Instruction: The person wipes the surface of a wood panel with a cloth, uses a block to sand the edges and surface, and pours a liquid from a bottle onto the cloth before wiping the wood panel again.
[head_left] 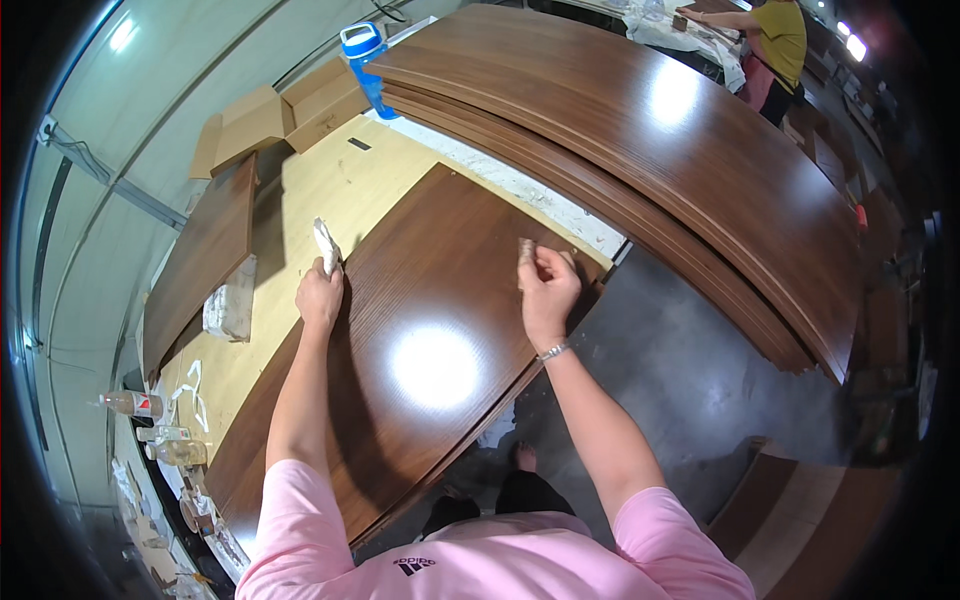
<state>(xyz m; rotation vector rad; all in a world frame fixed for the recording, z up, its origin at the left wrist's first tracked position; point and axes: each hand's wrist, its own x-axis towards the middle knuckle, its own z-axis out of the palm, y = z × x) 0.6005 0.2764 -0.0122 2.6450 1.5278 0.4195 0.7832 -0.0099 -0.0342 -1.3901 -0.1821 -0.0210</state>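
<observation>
Both my hands work the dark wood panel on the table

My left hand [320, 295] grips a white rag [326, 246] at the panel [400, 340]'s left edge; my right hand [545, 285] pinches a small brownish pad [526, 250] near its far corner. The panel's long axis runs from me toward upper right. Flattened brown cartons [275, 115] lie far left, beside a blue jug [366, 55]

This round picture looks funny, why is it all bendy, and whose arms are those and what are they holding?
It comes from a camera on a person's head, looking down; its wide lens bends straight edges. The two arms are that person's own. The left hand grips a white rag on a shiny brown panel. The right hand presses a small pad onto the same panel. More panels are stacked behind, beside a blue jug.
</observation>
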